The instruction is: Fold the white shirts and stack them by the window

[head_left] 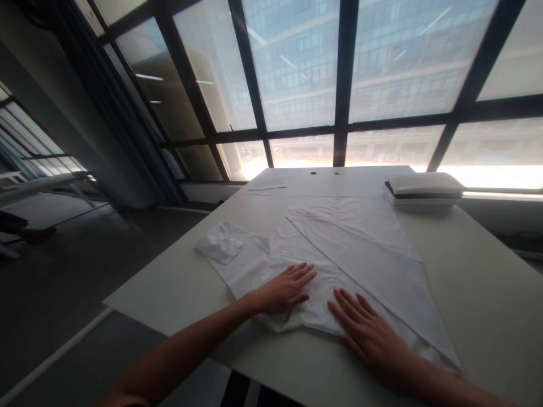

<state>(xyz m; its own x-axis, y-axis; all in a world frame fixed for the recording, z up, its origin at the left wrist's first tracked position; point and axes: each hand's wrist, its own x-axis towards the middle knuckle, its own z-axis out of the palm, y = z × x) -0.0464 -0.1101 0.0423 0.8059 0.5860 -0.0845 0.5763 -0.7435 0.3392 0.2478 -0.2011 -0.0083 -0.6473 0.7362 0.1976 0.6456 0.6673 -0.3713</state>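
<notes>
A white shirt [339, 249] lies spread flat on a pale table [487, 282], one short sleeve [223, 246] reaching out to the left. My left hand [284, 288] rests flat on the shirt near its collar end, fingers stretched out. My right hand [367, 333] lies flat on the shirt just to the right of it, fingers extended and pointing up-left. Neither hand holds anything. A row of small buttons runs between the two hands.
A stack of folded white and dark garments [424, 189] sits at the table's far right. Sheets of paper [265, 183] lie at the far left corner. Large windows [339, 68] stand behind the table. Dark floor [85, 265] lies to the left.
</notes>
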